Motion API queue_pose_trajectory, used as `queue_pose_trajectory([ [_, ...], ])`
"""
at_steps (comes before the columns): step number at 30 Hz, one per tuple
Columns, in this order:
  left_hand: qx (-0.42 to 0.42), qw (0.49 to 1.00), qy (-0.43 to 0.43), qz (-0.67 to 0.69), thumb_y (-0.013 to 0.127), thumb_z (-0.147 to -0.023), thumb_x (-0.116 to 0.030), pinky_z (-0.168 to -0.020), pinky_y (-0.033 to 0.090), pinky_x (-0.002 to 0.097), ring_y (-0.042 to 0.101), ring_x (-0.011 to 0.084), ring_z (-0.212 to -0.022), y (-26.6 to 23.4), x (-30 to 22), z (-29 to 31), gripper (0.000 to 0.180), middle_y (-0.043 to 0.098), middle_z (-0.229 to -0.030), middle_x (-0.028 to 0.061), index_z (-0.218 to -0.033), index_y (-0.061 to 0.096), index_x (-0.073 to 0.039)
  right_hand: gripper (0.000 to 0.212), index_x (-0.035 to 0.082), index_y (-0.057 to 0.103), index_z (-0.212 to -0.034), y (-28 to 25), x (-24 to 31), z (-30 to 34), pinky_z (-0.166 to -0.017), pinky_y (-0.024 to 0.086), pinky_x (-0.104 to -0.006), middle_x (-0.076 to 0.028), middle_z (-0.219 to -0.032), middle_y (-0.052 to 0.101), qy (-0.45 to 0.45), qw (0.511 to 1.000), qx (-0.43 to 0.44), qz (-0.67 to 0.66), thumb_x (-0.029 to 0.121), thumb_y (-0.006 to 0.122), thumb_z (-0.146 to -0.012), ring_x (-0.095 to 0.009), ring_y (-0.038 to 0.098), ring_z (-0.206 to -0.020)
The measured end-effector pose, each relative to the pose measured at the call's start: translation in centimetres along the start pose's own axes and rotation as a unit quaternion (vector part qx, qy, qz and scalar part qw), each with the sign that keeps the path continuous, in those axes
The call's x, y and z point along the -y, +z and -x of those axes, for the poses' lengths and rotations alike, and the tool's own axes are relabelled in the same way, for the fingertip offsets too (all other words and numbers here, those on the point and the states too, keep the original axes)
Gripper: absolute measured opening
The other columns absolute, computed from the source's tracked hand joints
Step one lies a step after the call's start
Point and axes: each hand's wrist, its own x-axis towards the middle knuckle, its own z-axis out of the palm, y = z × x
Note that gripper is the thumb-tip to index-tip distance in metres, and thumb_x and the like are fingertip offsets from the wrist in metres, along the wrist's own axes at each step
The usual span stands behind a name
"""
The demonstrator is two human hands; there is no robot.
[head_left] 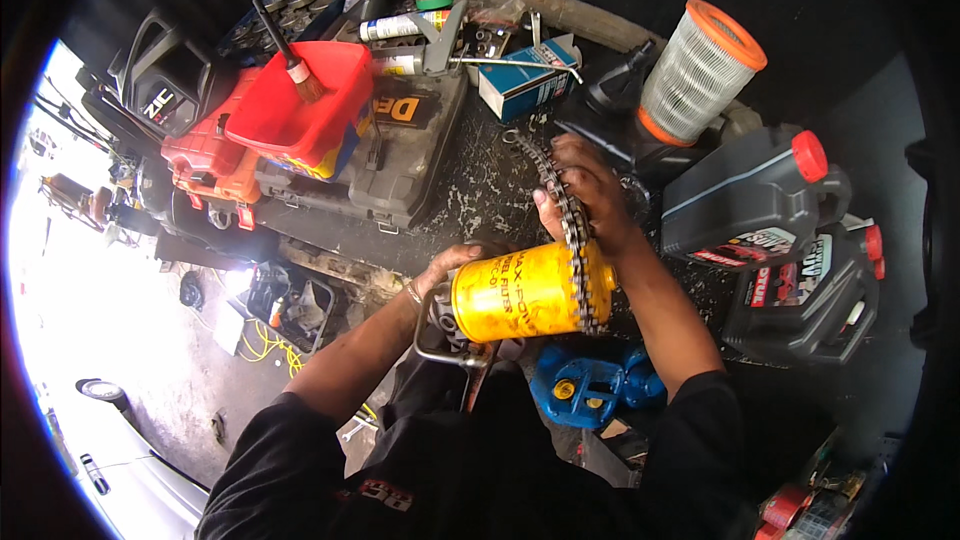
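Observation:
A yellow fuel filter (515, 298), smudged with dark grease, lies on its side in front of my body, over the bench's near edge. My left hand (448, 266) is closed around its left end, where a grey metal filter head (445, 318) with a bent metal pipe (428, 352) is attached. The fingers on its far side are partly hidden. In my right hand (592, 185) is a dark roller chain (572, 225), gripped above the filter. It hangs down over the filter's right end, and its free end sticks up beyond my fingers.
On the bench stand a red tub (315, 120) with a brush, a tool case (410, 165), a blue box (525, 80) and an orange-ended air filter (695, 75). Grey oil jugs (745, 200) crowd the right side. A blue container (585, 390) is below the filter.

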Motion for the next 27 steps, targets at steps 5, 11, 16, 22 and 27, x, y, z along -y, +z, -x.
queue_pose_trajectory([
  [5,0.025,0.998,-0.029,0.042,0.062,-0.093,-0.035,-0.102,0.051,0.0531,0.069,0.0364,-0.111,-1.3,-1.3,-0.7,0.056,0.068,-0.124,0.0216,-0.133,0.058,0.004,0.040,0.003,0.064,-0.111,-1.7,0.0,-0.5,-0.107,0.042,-0.0465,-0.012,-0.113,0.066,0.074,0.989,0.129,0.021,0.007,0.080,-0.074,-0.033,0.059,-0.116],
  [11,0.066,0.997,-0.014,0.045,0.060,-0.092,-0.031,-0.097,0.054,0.0533,0.069,0.0369,-0.110,-1.9,-2.0,-1.7,0.053,0.069,-0.122,0.0223,-0.130,0.059,0.006,0.046,0.003,0.062,-0.126,-5.0,-2.9,-0.5,-0.115,0.035,-0.0409,-0.012,-0.135,0.060,0.261,0.905,0.322,-0.095,0.007,0.073,-0.081,-0.027,0.053,-0.131],
  [16,0.023,1.000,0.012,0.016,0.056,-0.093,-0.038,-0.097,0.054,0.0526,0.069,0.0369,-0.110,-2.5,-2.4,-2.7,0.057,0.067,-0.127,0.0220,-0.134,0.058,0.001,0.055,0.003,0.060,-0.134,-3.7,-3.6,-0.8,-0.113,0.033,-0.0344,-0.011,-0.142,0.053,0.479,0.723,0.148,-0.475,0.042,0.058,-0.096,-0.020,0.047,-0.132],
  [22,-0.012,1.000,0.011,0.009,0.055,-0.094,-0.039,-0.099,0.053,0.0509,0.068,0.0358,-0.112,-2.3,-3.0,-2.4,0.059,0.066,-0.129,0.0216,-0.138,0.056,0.001,0.056,0.004,0.064,-0.130,-5.6,-1.2,-2.7,-0.116,0.027,-0.0367,-0.012,-0.137,0.051,0.388,0.841,0.283,-0.248,0.048,0.060,-0.096,-0.024,0.038,-0.138],
  [27,0.003,0.999,0.026,0.021,0.054,-0.094,-0.037,-0.098,0.054,0.0505,0.069,0.0359,-0.110,-1.5,-3.5,-2.9,0.057,0.067,-0.127,0.0223,-0.136,0.057,0.001,0.059,0.000,0.066,-0.116,-4.3,-2.9,-2.4,-0.112,0.033,-0.0371,-0.014,-0.133,0.051,0.368,0.841,0.218,-0.330,0.054,0.062,-0.092,-0.024,0.043,-0.133],
])
